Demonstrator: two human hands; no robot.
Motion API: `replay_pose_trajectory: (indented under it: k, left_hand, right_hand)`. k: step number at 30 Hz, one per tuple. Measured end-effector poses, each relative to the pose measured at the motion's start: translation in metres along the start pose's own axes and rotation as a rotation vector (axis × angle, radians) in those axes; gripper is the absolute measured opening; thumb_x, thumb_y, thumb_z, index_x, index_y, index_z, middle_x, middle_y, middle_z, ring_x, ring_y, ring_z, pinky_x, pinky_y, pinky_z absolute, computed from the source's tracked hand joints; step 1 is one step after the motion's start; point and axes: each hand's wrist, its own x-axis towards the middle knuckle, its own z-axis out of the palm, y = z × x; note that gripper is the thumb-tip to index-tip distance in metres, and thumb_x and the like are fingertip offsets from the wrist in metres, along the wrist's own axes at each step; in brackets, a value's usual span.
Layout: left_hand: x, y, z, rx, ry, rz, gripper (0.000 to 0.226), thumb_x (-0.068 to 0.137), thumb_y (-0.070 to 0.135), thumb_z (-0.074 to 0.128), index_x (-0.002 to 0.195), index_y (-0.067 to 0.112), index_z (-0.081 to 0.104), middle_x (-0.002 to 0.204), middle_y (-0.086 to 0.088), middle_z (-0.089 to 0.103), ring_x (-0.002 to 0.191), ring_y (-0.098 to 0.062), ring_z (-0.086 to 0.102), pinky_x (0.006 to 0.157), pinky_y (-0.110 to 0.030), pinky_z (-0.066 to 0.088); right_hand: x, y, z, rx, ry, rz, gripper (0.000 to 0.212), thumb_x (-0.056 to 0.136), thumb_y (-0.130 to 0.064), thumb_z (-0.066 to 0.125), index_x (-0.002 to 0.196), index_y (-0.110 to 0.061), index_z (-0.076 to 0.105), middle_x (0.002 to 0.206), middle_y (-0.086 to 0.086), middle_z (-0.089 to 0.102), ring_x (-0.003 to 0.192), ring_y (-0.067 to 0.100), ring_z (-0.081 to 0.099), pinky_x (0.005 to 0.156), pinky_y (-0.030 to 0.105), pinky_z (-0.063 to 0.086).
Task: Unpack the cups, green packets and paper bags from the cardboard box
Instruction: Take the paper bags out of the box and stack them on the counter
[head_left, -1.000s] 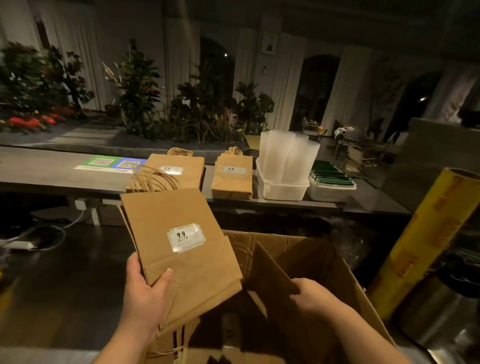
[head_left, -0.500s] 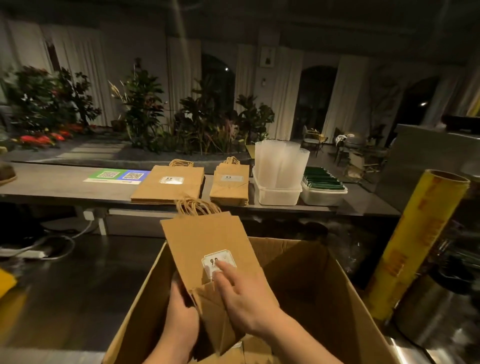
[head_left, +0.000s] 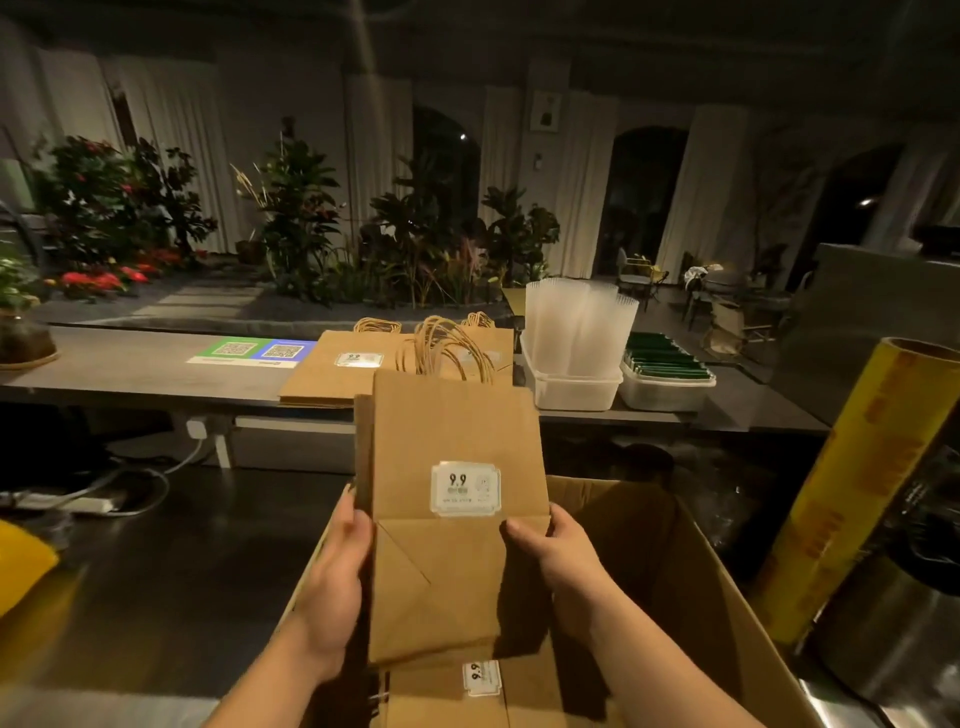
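Left hand and right hand each grip one side edge of the flat brown paper bags with a white 9.9 label. These are held upright over the open cardboard box, near centre. More labelled bags lie inside the box.

On the far grey counter:
- two bag piles, left pile and right pile
- two white tubs, one with clear plastic cups (number unclear), one with green packets

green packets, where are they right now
In the head view the green packets sit in a white tub on the far counter, right of centre, directly right of the clear cups.
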Motion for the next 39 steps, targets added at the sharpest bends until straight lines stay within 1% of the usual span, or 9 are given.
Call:
replay_pose_trajectory:
  k: [2,5,9,15,22,29,34,37,39]
  left_hand:
    - [0.009,0.009,-0.023,-0.027,-0.023,0.012,0.068,0.082,0.074,0.062,0.141,0.044,0.043,0.132,-0.004,0.067,0.121,-0.034,0.065,0.096,-0.062,0.053]
    - [0.019,0.031,-0.044,0.319,0.099,0.149,0.05,0.089,0.046,0.066,0.126,0.061,0.036,0.12,0.012,0.064,0.112,-0.019,0.063,0.09,-0.044,0.053]
    - [0.031,0.039,-0.097,0.321,0.288,0.216,0.052,0.095,0.031,0.064,0.131,0.059,0.04,0.134,0.011,0.059,0.129,-0.017,0.055,0.11,-0.055,0.043]
    - [0.019,0.008,-0.131,0.228,0.395,0.187,0.048,0.09,0.029,0.074,0.123,0.05,0.046,0.126,0.009,0.061,0.128,-0.021,0.055,0.111,-0.051,0.041]
    - [0.027,0.002,-0.127,0.46,0.382,0.223,0.06,0.093,0.046,0.064,0.139,0.064,0.03,0.133,0.017,0.058,0.127,-0.015,0.055,0.107,-0.056,0.043]
    - [0.034,-0.012,-0.126,0.459,0.401,0.145,0.07,0.091,0.015,0.07,0.129,0.055,0.027,0.122,0.019,0.058,0.121,-0.018,0.057,0.111,-0.057,0.042]
    - [0.032,-0.008,-0.089,0.359,0.419,0.31,0.065,0.095,0.002,0.062,0.138,0.042,0.034,0.122,0.015,0.061,0.11,0.01,0.059,0.089,-0.021,0.05]
    - [0.031,-0.014,-0.069,0.35,0.437,0.366,0.06,0.094,-0.004,0.062,0.129,0.039,0.039,0.114,0.018,0.064,0.107,0.012,0.062,0.076,-0.005,0.051]
    - [0.03,-0.02,-0.064,0.342,0.463,0.377,0.064,0.093,-0.006,0.062,0.121,0.047,0.04,0.114,0.016,0.064,0.108,0.009,0.063,0.077,-0.002,0.049]
  right_hand:
    - [0.005,-0.006,0.025,0.029,0.026,-0.071,0.036,0.091,-0.025,0.077,0.123,-0.026,0.06,0.112,-0.001,0.074,0.102,0.019,0.072,0.079,0.034,0.058]
    - [0.008,-0.021,0.059,0.067,-0.004,-0.266,0.039,0.089,-0.024,0.078,0.123,-0.03,0.058,0.115,-0.005,0.073,0.109,0.018,0.07,0.087,0.036,0.061]
    - [0.009,-0.037,0.112,-0.004,-0.061,-0.49,0.042,0.089,-0.033,0.079,0.125,-0.034,0.058,0.115,-0.011,0.071,0.11,0.013,0.069,0.088,0.036,0.062]
    - [0.013,0.007,0.141,0.07,-0.272,-0.296,0.037,0.099,-0.036,0.066,0.134,-0.034,0.054,0.126,-0.009,0.068,0.12,0.016,0.065,0.096,0.037,0.058]
    - [0.026,0.012,0.137,0.09,-0.168,-0.335,0.036,0.101,-0.031,0.062,0.135,-0.032,0.05,0.123,-0.013,0.068,0.121,0.013,0.064,0.1,0.04,0.057]
    - [0.028,0.011,0.137,0.001,-0.155,-0.416,0.029,0.101,-0.025,0.064,0.127,-0.028,0.054,0.121,-0.005,0.068,0.118,0.019,0.066,0.099,0.047,0.057]
    - [0.063,-0.012,0.097,-0.026,-0.144,-0.329,0.028,0.107,-0.046,0.041,0.124,-0.032,0.058,0.119,-0.004,0.069,0.11,0.016,0.067,0.09,0.037,0.059]
    - [0.105,0.029,0.055,-0.395,0.075,-0.171,0.02,0.107,-0.036,0.047,0.121,-0.029,0.06,0.122,0.002,0.067,0.106,0.015,0.064,0.085,0.03,0.055]
    - [0.125,0.083,0.027,-0.884,-0.027,0.022,0.032,0.101,-0.027,0.06,0.134,-0.022,0.058,0.127,0.0,0.064,0.11,0.015,0.064,0.092,0.032,0.056]
